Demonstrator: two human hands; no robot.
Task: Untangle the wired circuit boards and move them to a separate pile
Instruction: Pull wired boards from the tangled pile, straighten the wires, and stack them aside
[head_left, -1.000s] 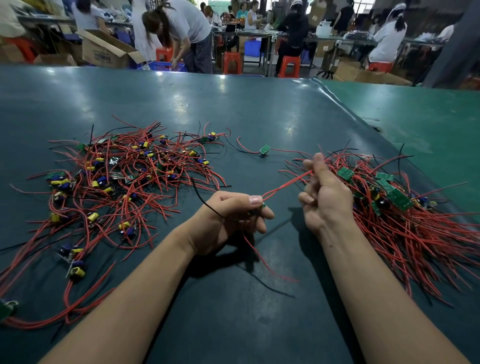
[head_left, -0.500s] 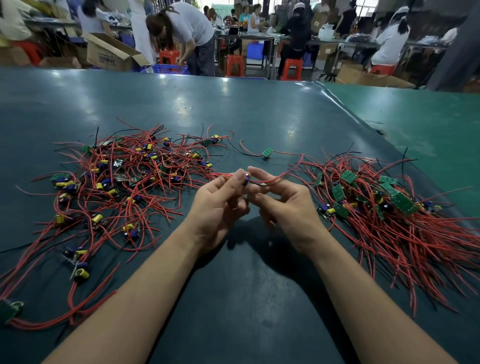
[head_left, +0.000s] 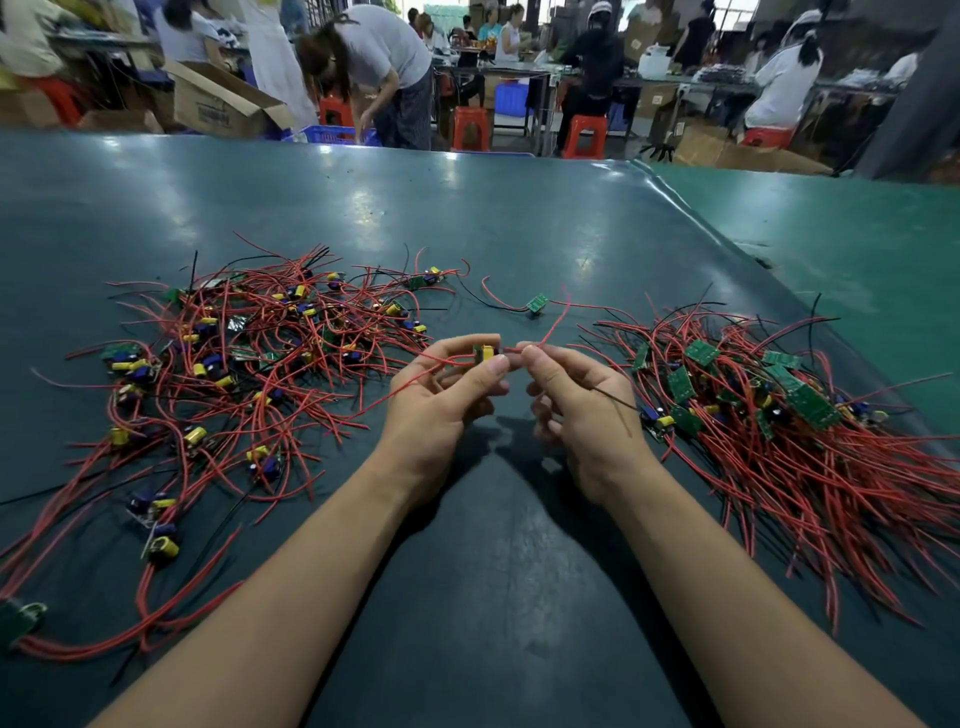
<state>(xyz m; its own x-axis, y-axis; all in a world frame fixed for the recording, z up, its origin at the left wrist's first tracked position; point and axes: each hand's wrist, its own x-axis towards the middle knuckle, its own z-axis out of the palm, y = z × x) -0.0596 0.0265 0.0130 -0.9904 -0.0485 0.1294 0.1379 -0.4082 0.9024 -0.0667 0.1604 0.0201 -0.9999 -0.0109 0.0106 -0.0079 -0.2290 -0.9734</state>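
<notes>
Left hand (head_left: 441, 400) pinches a small circuit board (head_left: 485, 354) by its yellow part, above the dark table (head_left: 493, 571). Right hand (head_left: 582, 402) pinches its red wire (head_left: 550, 325) just beside. Tangled pile (head_left: 234, 364) lies left; sorted pile (head_left: 779, 415) lies right.

No text can be read. The cardboard box (head_left: 218, 104) beyond the worktop (head_left: 519, 218) bears dark print too blurred to make out. The circuit boards show no legible markings.
</notes>
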